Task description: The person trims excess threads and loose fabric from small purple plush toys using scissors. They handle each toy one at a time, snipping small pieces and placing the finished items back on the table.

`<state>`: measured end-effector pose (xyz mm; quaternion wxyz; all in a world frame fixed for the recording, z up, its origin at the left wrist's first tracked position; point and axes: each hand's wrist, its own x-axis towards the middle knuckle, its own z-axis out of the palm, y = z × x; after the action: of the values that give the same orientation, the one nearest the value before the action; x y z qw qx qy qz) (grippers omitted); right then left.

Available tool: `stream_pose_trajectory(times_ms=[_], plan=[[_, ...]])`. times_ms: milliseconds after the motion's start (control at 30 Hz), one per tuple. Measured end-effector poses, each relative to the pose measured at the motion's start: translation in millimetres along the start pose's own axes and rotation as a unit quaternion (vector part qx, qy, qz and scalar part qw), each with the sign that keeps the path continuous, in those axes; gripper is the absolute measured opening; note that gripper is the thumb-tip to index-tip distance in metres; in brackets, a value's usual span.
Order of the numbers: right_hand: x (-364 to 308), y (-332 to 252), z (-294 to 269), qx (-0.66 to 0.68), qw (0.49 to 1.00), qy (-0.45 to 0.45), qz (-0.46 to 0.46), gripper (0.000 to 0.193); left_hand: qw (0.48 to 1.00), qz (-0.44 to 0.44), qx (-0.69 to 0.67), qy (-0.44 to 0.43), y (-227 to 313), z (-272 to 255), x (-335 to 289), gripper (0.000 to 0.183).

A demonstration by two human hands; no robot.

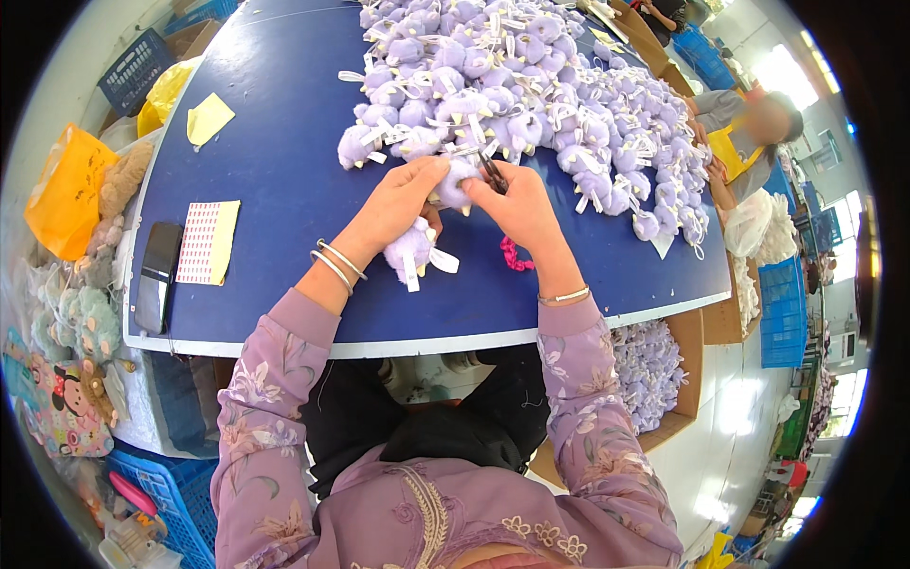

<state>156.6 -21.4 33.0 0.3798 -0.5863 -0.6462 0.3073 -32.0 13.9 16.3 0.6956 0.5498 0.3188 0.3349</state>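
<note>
Labels, sheets and packaging on and around the blue worktable.

White paper tags [443,260] hang from the lilac plush toy held at the table's near edge, and many like white tags [477,128] show across the heap of lilac toys beyond. A yellow sheet carrying a grid of small red-and-white stickers [208,243] lies flat at the table's left, just beside a dark phone with a black, unlit screen [157,276]. A small blank yellow slip [209,118] lies farther up the left side. An orange plastic bag [64,192] stands off the left edge. An open cardboard carton [679,379] of lilac toys sits below the table's right corner.
</note>
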Motion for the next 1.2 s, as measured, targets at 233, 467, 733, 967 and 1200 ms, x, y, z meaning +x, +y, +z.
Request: stream_pose_trajectory(times_ms=[233,467,733,967,1200], plan=[[0.0,1.5,0.2,0.198,0.974,-0.041,0.097,0.038,0.996,-0.022,-0.078,-0.023,-5.4,-9.7,5.9,0.042],[-1.5,-1.1,-1.1,0.286,0.955,-0.025,0.08,0.029,0.997,-0.006,-0.077,0.006,-3.8,-8.0,5.8,0.041],[-2.4,-2.0,-2.1,0.269,0.958,-0.05,0.088,0.026,0.999,0.027,-0.038,0.018,-2.2,-6.3,3.2,0.028],[-2.5,-5.7,-5.0,0.228,0.969,-0.05,0.079,0.018,0.97,0.199,0.111,0.085,-4.9,0.1,1.3,0.044],[-6.6,-2.5,-3.7,0.187,0.98,0.064,0.013,0.011,0.97,0.213,0.095,0.074,-4.1,1.9,-1.4,0.058]])
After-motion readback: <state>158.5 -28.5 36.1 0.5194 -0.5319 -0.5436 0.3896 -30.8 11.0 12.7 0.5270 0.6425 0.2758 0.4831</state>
